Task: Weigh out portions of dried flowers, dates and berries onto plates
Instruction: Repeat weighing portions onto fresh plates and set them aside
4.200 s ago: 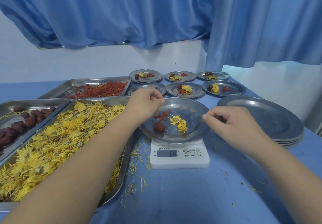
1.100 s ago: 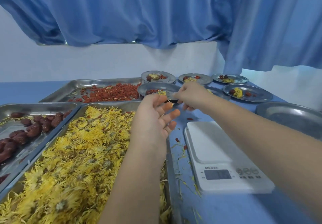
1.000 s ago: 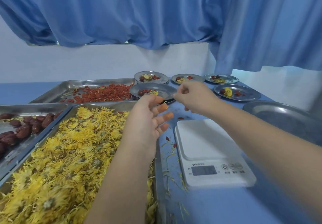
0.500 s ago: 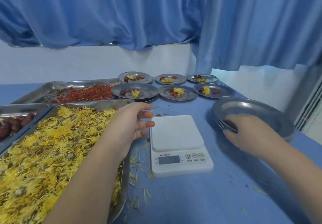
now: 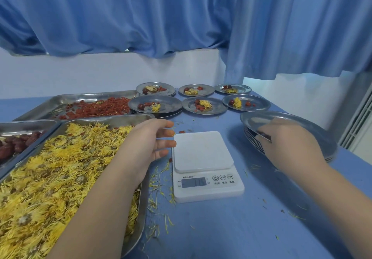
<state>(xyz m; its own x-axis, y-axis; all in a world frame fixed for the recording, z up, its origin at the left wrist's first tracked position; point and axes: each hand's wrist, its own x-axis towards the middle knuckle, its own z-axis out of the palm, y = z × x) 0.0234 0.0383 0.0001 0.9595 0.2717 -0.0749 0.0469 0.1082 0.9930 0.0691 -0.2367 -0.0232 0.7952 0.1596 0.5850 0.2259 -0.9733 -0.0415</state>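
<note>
A white kitchen scale (image 5: 203, 162) sits bare in the middle of the blue table. My right hand (image 5: 289, 150) grips the near rim of the top plate of a stack of steel plates (image 5: 281, 119) at the right, and that plate is tipped up. My left hand (image 5: 149, 146) hovers with its fingers spread just left of the scale, over the corner of the tray of yellow dried flowers (image 5: 50, 178). Trays of red berries (image 5: 96, 108) and dark dates (image 5: 14, 146) lie at the left.
Several filled plates (image 5: 203, 105) stand in two rows at the back, the newest one (image 5: 155, 105) at the left of the front row. Loose petals (image 5: 159, 180) and berries litter the table around the scale. A blue curtain (image 5: 181, 17) hangs behind.
The filled plate went from the scale to the back row. My right hand then came back right and took hold of the top plate of the stack, now lifting its edge. Left hand stays near the scale.
</note>
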